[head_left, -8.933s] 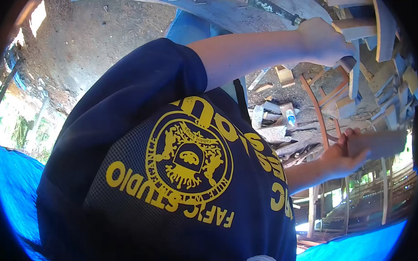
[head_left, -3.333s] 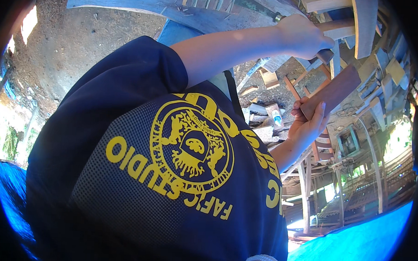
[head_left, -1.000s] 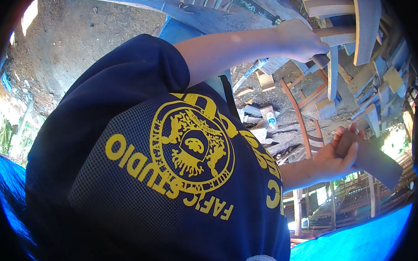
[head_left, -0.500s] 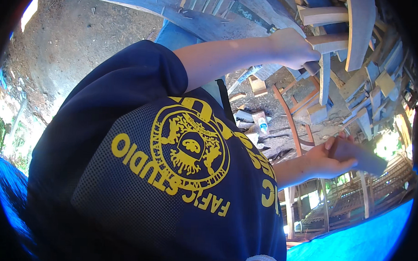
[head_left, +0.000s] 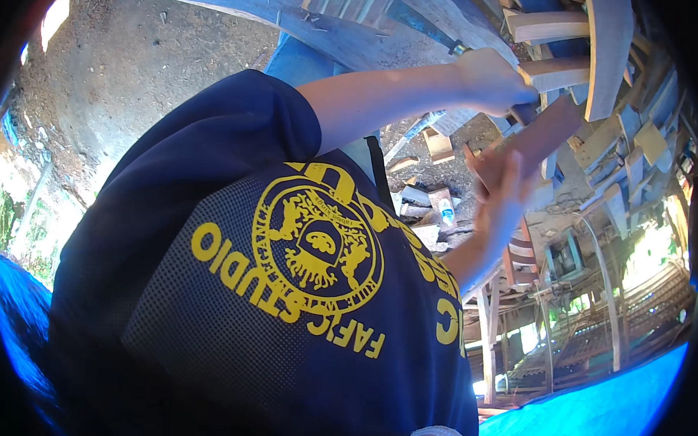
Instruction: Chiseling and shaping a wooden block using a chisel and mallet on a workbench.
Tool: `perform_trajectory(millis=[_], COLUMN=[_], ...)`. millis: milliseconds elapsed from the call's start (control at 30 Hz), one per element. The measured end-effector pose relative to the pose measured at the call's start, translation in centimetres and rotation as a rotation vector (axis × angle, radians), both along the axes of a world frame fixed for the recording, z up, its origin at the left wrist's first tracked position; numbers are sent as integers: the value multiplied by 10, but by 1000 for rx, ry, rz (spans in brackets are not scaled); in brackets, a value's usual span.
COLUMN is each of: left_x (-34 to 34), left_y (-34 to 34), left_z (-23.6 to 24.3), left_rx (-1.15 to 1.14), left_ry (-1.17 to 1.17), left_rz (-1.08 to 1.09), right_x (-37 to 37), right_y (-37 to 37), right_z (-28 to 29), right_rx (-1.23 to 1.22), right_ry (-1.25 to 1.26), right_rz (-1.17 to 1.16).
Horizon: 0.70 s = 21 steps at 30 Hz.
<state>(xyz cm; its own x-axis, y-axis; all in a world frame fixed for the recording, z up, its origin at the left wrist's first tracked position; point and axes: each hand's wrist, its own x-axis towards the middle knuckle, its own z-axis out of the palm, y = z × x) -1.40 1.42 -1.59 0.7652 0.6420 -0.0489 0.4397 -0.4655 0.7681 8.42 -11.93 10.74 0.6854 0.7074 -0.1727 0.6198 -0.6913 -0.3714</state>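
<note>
My left hand is closed around the handle of a chisel. Its long dark blade slants away over a wide pale board, and the blade's tip is hard to make out. A row of notches or strips shows on the board beside the blade. In my right hand, a flat brown wooden block is gripped, with my fingers blurred along its side. The block lies close to the butt of the chisel handle; I cannot tell if they touch.
Pieces of sawn wood are heaped at the upper right, some long and curved. Offcuts and a small white bottle lie on the dirt ground. A blue sheet spans the lower right, near a slatted wooden structure.
My right hand has swung the wooden block up and left, from the lower right to beside the chisel handle's butt. My left hand has kept its grip on the chisel.
</note>
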Motion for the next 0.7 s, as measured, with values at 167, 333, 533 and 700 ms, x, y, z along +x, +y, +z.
perform_trajectory(millis=[167,333,533,700], left_x=[-4,-1,-6,-7], left_y=[5,7,9,12], left_z=[1,-3,-2,7], left_rx=[-15,6,-40,-51], left_ry=[-8,-4,16,56], left_rz=[38,100,96,89], right_x=[4,20,-12,18], right_y=[23,19,19,21], right_z=[51,20,41,62], right_rx=[315,793,307,516], right_ry=[482,302,667,529], right_rz=[-276,-442,-355,-379])
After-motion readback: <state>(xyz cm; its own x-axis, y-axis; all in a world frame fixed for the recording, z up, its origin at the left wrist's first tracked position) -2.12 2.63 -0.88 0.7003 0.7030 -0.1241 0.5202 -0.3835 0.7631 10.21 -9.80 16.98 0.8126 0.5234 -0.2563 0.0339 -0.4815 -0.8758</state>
